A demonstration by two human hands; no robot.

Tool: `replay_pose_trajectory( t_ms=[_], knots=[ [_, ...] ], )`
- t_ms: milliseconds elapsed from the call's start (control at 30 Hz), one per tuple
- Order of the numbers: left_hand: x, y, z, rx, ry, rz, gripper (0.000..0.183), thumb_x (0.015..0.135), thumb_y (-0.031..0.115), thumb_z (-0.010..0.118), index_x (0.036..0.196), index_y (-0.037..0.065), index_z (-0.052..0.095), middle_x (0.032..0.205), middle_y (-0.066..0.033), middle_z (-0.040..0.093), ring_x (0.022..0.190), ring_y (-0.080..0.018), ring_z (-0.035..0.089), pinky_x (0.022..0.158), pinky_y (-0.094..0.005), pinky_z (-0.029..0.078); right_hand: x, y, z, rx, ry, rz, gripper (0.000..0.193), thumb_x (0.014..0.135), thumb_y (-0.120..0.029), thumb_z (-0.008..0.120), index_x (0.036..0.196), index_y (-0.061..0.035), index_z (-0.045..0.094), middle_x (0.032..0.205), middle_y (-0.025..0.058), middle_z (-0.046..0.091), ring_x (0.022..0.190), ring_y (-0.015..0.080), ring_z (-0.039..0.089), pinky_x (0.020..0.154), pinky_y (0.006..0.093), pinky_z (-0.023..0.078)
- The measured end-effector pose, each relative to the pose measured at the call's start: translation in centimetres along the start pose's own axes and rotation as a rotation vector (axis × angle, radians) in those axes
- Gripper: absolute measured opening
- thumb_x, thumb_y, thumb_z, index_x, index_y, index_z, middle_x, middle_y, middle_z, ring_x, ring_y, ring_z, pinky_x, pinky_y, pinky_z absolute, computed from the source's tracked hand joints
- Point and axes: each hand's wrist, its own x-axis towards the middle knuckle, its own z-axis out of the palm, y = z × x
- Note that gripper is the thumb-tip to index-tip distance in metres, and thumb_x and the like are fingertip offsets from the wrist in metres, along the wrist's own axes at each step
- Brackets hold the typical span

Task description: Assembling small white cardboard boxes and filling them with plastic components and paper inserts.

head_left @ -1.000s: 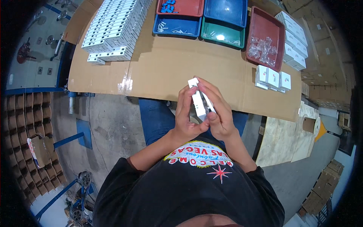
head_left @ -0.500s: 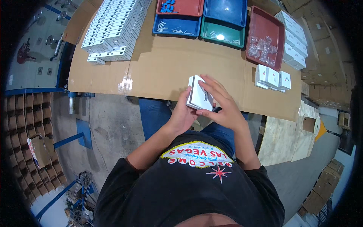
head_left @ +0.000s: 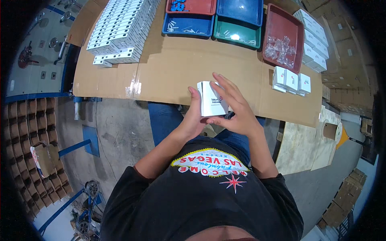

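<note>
A small white box with dark and red print on its face stands between my hands at the near edge of the cardboard-covered table. My left hand supports it from the left and below; the thumb points up beside it, and the other fingers are mostly hidden. With curved fingers, my right hand holds the box's right side, the thumb near the lower edge and the fingertips at the upper corner. A narrow gap or fold runs along the box's left side.
Stacked white units fill the table's far left. Trays hold small parts: a red one with blue pieces, a blue tray, a green tray, and a red tray with clear plastic bags. White boxes sit at the right.
The white box has turned from a tilt to nearly upright, its printed face now more toward me. My left thumb has moved off its edge, and my right fingers have spread slightly.
</note>
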Motion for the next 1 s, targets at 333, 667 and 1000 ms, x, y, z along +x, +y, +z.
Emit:
replay_pose_trajectory(
  t_ms=[333,667,1000],
  knots=[
    [-1.0,0.8,-2.0,0.097,-0.029,-0.093,0.051,0.111,0.046,0.045,0.141,0.006,0.053,0.128,-0.0108,0.067,0.117,-0.0245,0.069,0.094,-0.0391,0.057,-0.1,0.2,0.0,-0.217,-0.1,-0.062,0.093,0.07,-0.051,0.085,0.15,-0.0134,0.056,0.159,0.01,0.049,0.146,0.0333,0.047,0.121,0.058,0.032],
    [-0.9,2.1,-4.0,-0.321,-0.145,-0.205,0.05,0.105,0.034,0.053,0.141,0.001,0.052,0.131,-0.0194,0.067,0.119,-0.0334,0.069,0.099,-0.0456,0.057,0.0,-1.1,-0.5,-0.218,-0.237,-0.005,0.082,0.081,-0.035,0.081,0.154,-0.0144,0.051,0.161,0.0107,0.046,0.147,0.0305,0.045,0.123,0.0575,0.029],
    [-0.6,1.9,-4.1,-0.461,-0.141,-0.239,0.058,0.108,0.046,0.042,0.149,0.006,0.047,0.138,-0.0166,0.063,0.125,-0.0318,0.064,0.108,-0.051,0.05,0.0,-0.1,-0.2,-0.264,-0.14,-0.017,0.066,0.075,-0.02,0.081,0.139,-0.0153,0.067,0.141,0.0077,0.064,0.13,0.0256,0.059,0.119,0.0523,0.036]
  ],
)
